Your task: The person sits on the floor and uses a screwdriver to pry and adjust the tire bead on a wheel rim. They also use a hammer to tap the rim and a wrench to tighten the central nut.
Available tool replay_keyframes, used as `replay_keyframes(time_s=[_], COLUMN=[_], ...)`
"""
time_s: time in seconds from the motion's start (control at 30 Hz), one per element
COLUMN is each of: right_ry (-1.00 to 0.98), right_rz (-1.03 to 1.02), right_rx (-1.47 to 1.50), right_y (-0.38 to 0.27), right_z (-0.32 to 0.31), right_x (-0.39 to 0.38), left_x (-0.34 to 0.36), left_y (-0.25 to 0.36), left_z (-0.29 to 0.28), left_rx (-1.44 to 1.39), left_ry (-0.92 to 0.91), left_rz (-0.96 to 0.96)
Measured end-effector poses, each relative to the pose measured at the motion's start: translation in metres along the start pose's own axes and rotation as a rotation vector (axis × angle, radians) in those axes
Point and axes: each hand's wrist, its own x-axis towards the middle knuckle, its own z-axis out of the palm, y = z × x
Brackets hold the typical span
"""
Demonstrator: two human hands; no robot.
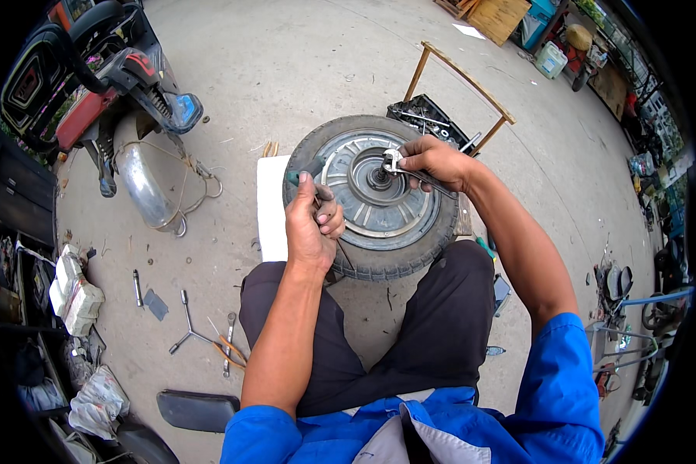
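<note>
Before my knees lies a wheel with a black tire (340,135) and a grey metal hub (363,213), a dark axle (379,179) standing at its centre. My right hand (439,164) is closed around an adjustable wrench (393,161), whose jaws are beside the axle; I cannot tell whether they touch it. Over the left side of the wheel, my left hand (311,224) has its fingers wrapped round what looks like a screwdriver (346,255). Its thin shaft points down toward the tire, and the palm hides much of the tool.
Behind the wheel stand a black toolbox (421,116) and a wooden frame (468,80). A white board (271,205) lies at the wheel's left. On the floor to my left are a Y-shaped wrench (189,329), orange-handled pliers (230,349) and a black pad (197,410). A scooter (93,116) stands far left.
</note>
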Motion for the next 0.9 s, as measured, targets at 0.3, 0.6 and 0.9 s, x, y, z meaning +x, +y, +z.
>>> replay_keyframes(time_s=[0.3, 0.6, 0.9], right_ry=[-0.034, -0.044, -0.070], right_rz=[0.056, 0.118, 0.113], right_rx=[-0.033, -0.012, -0.035], right_y=[-0.002, 0.007, 0.008], right_z=[0.001, -0.004, -0.010], right_x=[-0.002, 0.002, 0.004], left_x=[-0.002, -0.001, -0.002], left_y=[0.001, 0.000, 0.000], left_z=[0.001, 0.000, 0.000], left_rx=[0.010, 0.002, 0.000], left_ry=[0.025, 0.021, 0.021], left_rz=[0.002, -0.010, 0.003])
